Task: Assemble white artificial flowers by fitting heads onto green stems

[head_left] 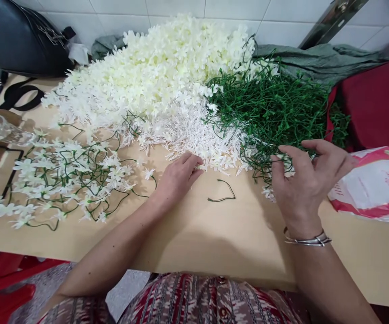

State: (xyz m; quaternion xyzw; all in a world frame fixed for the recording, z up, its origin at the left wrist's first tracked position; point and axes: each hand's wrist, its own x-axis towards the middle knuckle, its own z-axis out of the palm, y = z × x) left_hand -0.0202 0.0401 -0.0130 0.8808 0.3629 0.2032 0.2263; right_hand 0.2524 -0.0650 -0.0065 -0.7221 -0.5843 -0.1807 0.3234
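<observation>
My left hand (180,174) is closed in a pinch at the front edge of the white flower pieces. A small pale bit shows at its fingertips, too small to name. My right hand (300,173), with a silver bracelet at the wrist, is open over the near edge of a heap of green plastic stems (282,105), fingers apart. Between the hands a single bent green stem (226,191) lies on the table (214,238). Behind them rises a big pile of cream artificial flower heads (160,67), with thin white pieces (187,130) along its front.
On the left lies a cluster of white flowers on green stems (76,175). A black bag (25,38) stands at the back left, and a clear plastic item (3,128) is below it. A pink-and-white packet (373,184) and dark red fabric (377,103) are on the right.
</observation>
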